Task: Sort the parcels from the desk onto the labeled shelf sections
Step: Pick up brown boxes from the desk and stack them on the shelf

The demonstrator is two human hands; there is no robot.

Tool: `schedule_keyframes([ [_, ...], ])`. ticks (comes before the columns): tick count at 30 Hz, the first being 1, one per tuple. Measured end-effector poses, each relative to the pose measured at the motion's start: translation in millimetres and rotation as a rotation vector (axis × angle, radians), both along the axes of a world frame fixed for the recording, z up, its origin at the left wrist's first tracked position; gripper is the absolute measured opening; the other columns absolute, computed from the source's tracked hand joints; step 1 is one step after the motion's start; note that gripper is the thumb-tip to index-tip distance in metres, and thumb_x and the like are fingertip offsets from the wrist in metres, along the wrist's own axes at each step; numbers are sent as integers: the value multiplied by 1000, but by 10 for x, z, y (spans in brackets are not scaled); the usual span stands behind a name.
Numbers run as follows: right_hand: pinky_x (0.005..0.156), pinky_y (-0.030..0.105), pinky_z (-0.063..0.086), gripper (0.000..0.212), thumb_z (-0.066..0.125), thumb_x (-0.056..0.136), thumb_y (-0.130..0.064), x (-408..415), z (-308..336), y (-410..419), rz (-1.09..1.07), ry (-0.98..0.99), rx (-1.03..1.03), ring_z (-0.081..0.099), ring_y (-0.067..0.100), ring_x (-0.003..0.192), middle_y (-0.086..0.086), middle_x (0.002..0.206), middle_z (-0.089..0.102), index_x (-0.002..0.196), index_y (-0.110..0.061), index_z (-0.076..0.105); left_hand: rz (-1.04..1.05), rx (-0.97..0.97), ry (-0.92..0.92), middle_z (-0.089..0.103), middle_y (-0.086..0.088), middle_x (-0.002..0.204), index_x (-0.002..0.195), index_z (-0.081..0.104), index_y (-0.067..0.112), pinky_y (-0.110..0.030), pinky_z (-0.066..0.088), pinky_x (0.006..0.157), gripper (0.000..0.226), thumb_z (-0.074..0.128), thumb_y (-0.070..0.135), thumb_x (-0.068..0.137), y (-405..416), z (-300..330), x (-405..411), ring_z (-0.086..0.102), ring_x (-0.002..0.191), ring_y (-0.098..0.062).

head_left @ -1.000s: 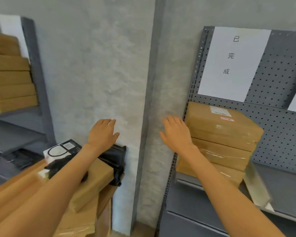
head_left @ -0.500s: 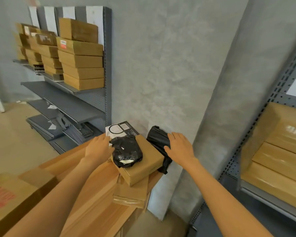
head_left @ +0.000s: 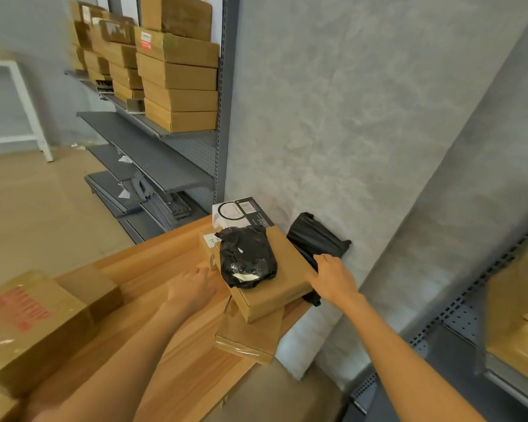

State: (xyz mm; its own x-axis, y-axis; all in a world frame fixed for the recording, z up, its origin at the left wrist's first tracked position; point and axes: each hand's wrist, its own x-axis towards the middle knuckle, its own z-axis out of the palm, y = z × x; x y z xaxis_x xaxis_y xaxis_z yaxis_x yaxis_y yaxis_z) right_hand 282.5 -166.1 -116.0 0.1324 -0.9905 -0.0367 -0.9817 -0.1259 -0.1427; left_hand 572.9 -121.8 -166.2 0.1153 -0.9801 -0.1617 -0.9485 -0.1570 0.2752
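Head view looks down on the corner of a wooden surface [head_left: 165, 336] pushed against a grey textured wall [head_left: 333, 117]. Near that corner a brown cardboard parcel [head_left: 275, 284] sits skewed on top of a flatter taped parcel [head_left: 250, 339] that juts past the surface's edge. A small black plastic-wrapped parcel [head_left: 246, 257] lies on top of the brown one, and a second black bag parcel [head_left: 316, 239] leans between the brown parcel and the wall. Behind them lies a white box printed with a black ring [head_left: 235, 211], partly covered by the stack. The left hand [head_left: 192, 289] rests low on the surface just beside the brown parcel's left side, fingers extended toward it and loosely spread; it holds nothing, and it is too blurred to say whether the fingertips touch the cardboard. The right hand [head_left: 333, 278] is open with its fingers laid against the brown parcel's right edge, touching or just beside the leaning black bag, not closed around anything. At the lower left a large carton with red lettering [head_left: 28, 324] stands on the surface. Beyond, a grey metal shelf unit [head_left: 165, 159] carries stacked brown boxes [head_left: 177, 86] on its upper shelf. At the far right, another grey shelf [head_left: 457, 318] holds more brown parcels [head_left: 518, 315].
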Motion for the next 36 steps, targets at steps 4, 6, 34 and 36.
schedule_keyframes([
  [4, 96, 39, 41, 55, 47, 96, -32, -67, -180, -280, -8, -97, 76, 35, 28, 133, 9, 146, 40, 145, -9, 35, 28, 47, 68, 45, -9, 143, 143, 34, 14, -40, 40, 103, 58, 48, 44, 95, -98, -250, -162, 39, 132, -29],
  [6, 94, 39, 44, 54, 49, 94, -34, -105, -288, -426, -15, -157, 104, 40, 27, 129, 8, 144, 42, 143, -12, 38, 57, 99, 176, 47, -9, 142, 144, 33, 15, -39, 41, 101, 63, 49, 49, 93, -143, -400, -272, 43, 130, -28],
  [34, 90, 35, 48, 65, 68, 88, -27, -408, -1150, -920, -264, -792, 407, 52, 23, 108, 10, 131, 52, 142, -10, 37, 393, 135, 919, 57, 2, 123, 135, 44, 12, -36, 43, 99, 70, 77, 4, 74, -274, -1087, -837, 53, 117, -19],
  [36, 90, 36, 49, 62, 69, 88, -26, -369, -1104, -847, -243, -798, 398, 53, 22, 105, 10, 128, 53, 139, -11, 38, 399, 142, 942, 57, 1, 125, 134, 45, 12, -32, 42, 95, 66, 76, 4, 76, -177, -1086, -808, 54, 115, -18],
])
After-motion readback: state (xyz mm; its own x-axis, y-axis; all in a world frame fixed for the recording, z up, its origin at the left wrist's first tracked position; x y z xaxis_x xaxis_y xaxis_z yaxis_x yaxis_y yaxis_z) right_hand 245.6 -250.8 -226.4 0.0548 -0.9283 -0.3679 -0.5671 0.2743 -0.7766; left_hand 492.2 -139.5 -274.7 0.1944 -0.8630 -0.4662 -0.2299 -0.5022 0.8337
